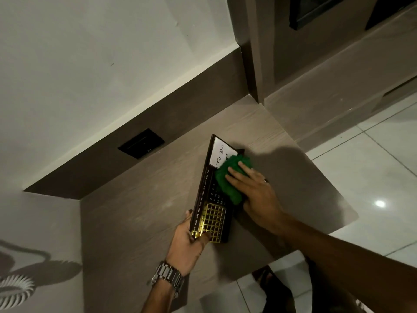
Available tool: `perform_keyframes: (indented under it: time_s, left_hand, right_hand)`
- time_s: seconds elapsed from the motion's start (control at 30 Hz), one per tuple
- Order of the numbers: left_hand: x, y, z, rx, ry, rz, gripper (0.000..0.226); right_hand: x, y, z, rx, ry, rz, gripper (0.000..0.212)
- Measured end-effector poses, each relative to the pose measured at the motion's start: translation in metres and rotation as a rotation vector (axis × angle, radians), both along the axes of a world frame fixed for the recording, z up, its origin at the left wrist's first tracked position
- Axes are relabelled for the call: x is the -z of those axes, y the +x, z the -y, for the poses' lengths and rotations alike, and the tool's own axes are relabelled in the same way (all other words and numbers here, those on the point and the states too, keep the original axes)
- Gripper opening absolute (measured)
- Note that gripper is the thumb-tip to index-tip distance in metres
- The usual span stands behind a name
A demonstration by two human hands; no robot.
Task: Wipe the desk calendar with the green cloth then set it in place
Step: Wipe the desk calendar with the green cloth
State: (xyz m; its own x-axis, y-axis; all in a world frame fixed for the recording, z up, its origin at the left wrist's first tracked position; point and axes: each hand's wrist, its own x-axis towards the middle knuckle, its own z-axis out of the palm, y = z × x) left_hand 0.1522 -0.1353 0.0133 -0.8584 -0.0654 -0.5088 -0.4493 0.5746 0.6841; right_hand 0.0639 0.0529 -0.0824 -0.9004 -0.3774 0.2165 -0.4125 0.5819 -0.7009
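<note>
The desk calendar (206, 193) is a dark board with month names down its left edge, a gold grid slider near its lower end and a white "To Do" note at the top. It rests tilted on the wooden desk (140, 211). My left hand (188, 242) grips its lower end, thumb on the gold grid. My right hand (252, 190) presses the bunched green cloth (228, 179) flat against the calendar's face, just below the white note.
A black wall socket (141, 143) sits in the brown strip behind the desk. A white ribbed object (15, 288) lies at the lower left. Glossy floor tiles (372, 177) lie beyond the desk's right edge. A wristwatch (168, 276) is on my left wrist.
</note>
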Motion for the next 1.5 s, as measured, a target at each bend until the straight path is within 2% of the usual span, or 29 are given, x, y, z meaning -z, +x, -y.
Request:
perform_keyframes:
  time_s: [0.07,0.23,0.3,0.4,0.47,0.53,0.77,0.83,0.93,1.0,1.07,1.17,1.23,1.3,1.37,1.5]
  left_hand:
    - [0.000,0.000,0.002,0.008,0.006,-0.024,0.031]
    - [0.001,0.000,0.006,-0.001,0.062,-0.043,0.030]
    - [0.003,-0.001,0.007,0.008,0.043,-0.044,0.033]
    - [0.006,-0.002,0.007,-0.049,-0.016,-0.022,0.034]
    - [0.006,-0.002,0.005,-0.043,-0.006,0.026,0.032]
    - [0.007,-0.002,0.005,-0.034,-0.001,0.020,0.034]
    - [0.012,-0.002,0.006,-0.027,-0.066,-0.148,0.042]
    - [0.010,-0.003,0.004,-0.044,-0.036,-0.102,0.036]
    - [0.007,-0.004,0.001,-0.041,-0.001,-0.057,0.036]
    - [0.001,-0.005,-0.003,-0.046,0.014,-0.009,0.033]
    - [0.000,-0.006,-0.005,-0.038,0.023,0.010,0.033]
    - [0.001,-0.005,-0.007,-0.048,-0.004,-0.038,0.027]
    - [0.001,-0.003,-0.004,-0.075,-0.055,-0.060,0.035]
    - [0.002,-0.002,-0.002,-0.078,-0.054,-0.041,0.041]
    - [0.000,-0.003,-0.004,-0.058,-0.063,-0.032,0.035]
    - [-0.001,-0.008,-0.004,-0.065,-0.019,0.035,0.039]
  right_hand:
    - [-0.004,0.015,0.014,-0.005,-0.017,0.017,0.078]
    - [-0.002,0.065,0.018,-0.442,0.031,-0.203,0.081]
    - [-0.011,0.050,0.019,-0.507,0.039,-0.290,0.076]
    - [-0.029,0.012,0.018,-0.401,0.069,-0.349,0.071]
    - [-0.039,-0.014,0.011,-0.220,0.083,-0.270,0.070]
    - [-0.046,-0.022,0.012,-0.133,0.101,-0.216,0.068]
    - [-0.043,0.040,0.036,-0.514,0.167,-0.427,0.056]
    - [-0.046,0.026,0.035,-0.481,0.184,-0.413,0.055]
    - [-0.069,-0.020,0.032,-0.284,0.296,-0.345,0.056]
    - [-0.083,-0.046,0.026,-0.170,0.395,-0.303,0.048]
    - [-0.087,-0.048,0.030,-0.164,0.432,-0.270,0.038]
    - [-0.093,-0.008,0.049,-0.369,0.464,-0.299,0.024]
    - [-0.096,0.020,0.056,-0.523,0.434,-0.260,0.022]
    - [-0.090,0.019,0.052,-0.505,0.358,-0.207,0.026]
    - [-0.080,0.001,0.043,-0.429,0.247,-0.142,0.040]
    - [-0.054,-0.016,0.022,-0.150,0.108,-0.089,0.066]
